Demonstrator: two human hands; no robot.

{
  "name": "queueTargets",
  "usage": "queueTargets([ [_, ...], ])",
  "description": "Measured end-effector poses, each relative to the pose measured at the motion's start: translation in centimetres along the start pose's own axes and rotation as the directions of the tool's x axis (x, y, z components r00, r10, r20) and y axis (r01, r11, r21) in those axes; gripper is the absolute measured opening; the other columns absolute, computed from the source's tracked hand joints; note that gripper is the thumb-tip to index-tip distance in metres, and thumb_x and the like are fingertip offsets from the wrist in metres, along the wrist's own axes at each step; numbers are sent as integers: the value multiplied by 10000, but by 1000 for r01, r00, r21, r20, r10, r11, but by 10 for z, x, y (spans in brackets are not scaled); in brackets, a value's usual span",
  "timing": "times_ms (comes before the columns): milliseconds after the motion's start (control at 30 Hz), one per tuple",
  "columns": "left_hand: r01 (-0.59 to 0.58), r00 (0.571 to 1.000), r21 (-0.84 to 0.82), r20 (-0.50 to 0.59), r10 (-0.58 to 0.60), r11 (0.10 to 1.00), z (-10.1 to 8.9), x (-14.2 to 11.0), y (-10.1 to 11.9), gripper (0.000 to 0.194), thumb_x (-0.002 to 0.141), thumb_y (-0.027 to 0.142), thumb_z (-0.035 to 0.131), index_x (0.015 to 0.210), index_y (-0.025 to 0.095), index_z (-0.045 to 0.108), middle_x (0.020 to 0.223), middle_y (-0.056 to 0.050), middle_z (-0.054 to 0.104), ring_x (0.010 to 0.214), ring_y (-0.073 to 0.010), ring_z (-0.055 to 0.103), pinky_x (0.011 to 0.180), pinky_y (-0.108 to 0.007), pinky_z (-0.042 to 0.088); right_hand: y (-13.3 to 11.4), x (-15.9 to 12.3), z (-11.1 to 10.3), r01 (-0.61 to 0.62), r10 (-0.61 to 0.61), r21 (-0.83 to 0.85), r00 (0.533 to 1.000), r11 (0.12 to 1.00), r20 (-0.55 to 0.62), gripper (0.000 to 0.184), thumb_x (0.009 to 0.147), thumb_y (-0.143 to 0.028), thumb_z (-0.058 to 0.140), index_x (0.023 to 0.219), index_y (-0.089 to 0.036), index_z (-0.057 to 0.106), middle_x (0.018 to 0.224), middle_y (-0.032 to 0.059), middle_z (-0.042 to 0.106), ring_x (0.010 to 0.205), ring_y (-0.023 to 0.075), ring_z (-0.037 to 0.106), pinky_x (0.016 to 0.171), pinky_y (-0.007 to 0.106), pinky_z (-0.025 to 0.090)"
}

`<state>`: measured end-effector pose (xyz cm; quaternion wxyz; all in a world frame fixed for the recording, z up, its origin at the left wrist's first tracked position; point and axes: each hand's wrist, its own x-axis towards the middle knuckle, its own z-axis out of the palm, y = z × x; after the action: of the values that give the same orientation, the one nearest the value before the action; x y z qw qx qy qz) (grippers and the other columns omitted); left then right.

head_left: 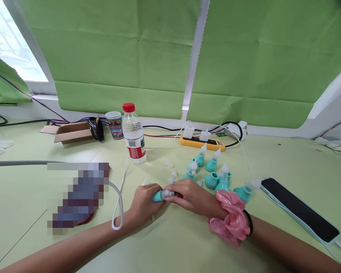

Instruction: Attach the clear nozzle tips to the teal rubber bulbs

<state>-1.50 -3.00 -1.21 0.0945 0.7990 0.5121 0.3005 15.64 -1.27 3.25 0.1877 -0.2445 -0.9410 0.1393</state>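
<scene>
My left hand (143, 203) is closed round the teal bulb end of a small nasal aspirator (160, 195) held low over the table. My right hand (189, 195) pinches the clear tip of that same piece from the other side. A pink scrunchie (229, 222) and a black band sit on my right wrist. Just beyond my hands lie several teal bulbs with clear tips (213, 172) and loose clear caps (170, 168).
A water bottle with a red cap (133, 134), a printed cup (114, 125), a cardboard box (71, 132), a yellow power strip with chargers (201, 142), a phone on a cable (299, 208), a white cable (119, 201) and a blurred patch at left sit on the pale green table (31, 197).
</scene>
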Motion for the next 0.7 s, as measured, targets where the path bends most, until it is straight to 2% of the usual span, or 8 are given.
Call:
queueTargets([
  [100,-41,999,87,40,38,995,0,0,0,138,673,217,484,552,166,527,520,-5,543,470,-104,465,462,-197,292,-6,1,2,-157,160,164,987,974,-2,186,822,-273,463,761,-143,581,638,1,561,566,89,468,532,203,345],
  [167,-65,997,139,57,58,988,-1,0,-1,94,656,191,489,582,174,544,547,-10,570,497,-122,506,472,-206,300,-8,1,8,-284,297,294,955,913,1,199,796,-288,494,697,-138,580,555,-16,526,509,78,450,489,193,340],
  [267,-55,997,160,55,46,986,-1,0,0,61,653,177,505,649,185,566,602,-14,612,542,-145,550,493,-217,321,-7,1,18,-431,461,544,883,720,90,215,762,-327,517,699,-129,570,462,-42,458,416,66,441,407,172,344],
  [333,-47,998,134,52,40,990,-1,-1,0,59,671,207,519,692,189,571,636,-14,629,562,-152,565,512,-222,337,-3,2,21,-475,481,668,855,572,196,246,724,-367,547,729,-122,572,480,-39,473,387,63,451,372,165,363],
  [400,-51,997,75,56,46,996,-3,-1,2,102,699,274,526,740,189,564,660,-14,632,576,-155,569,527,-227,350,1,4,16,-498,448,706,849,503,280,293,673,-399,590,727,-111,585,533,-16,518,397,68,479,372,169,392],
  [467,-32,998,-23,46,33,999,-5,0,5,162,730,329,513,805,188,543,698,-12,630,600,-152,568,551,-230,367,2,6,5,-493,432,680,858,543,277,327,665,-419,595,766,-108,608,542,-4,538,410,78,504,386,174,407],
  [567,25,1000,-171,-4,-26,985,-10,0,9,208,760,343,497,903,192,498,763,-4,612,648,-142,547,600,-233,383,2,7,-17,-432,455,553,884,712,106,356,753,-429,496,917,-133,606,575,6,567,398,76,512,394,174,396],
  [700,80,993,-291,-59,-102,953,-14,0,10,219,780,357,473,907,179,467,708,17,541,598,-114,464,570,-212,367,2,4,-29,-407,407,187,912,894,39,306,833,-322,396,986,-141,590,557,11,573,417,84,512,471,197,393],
])
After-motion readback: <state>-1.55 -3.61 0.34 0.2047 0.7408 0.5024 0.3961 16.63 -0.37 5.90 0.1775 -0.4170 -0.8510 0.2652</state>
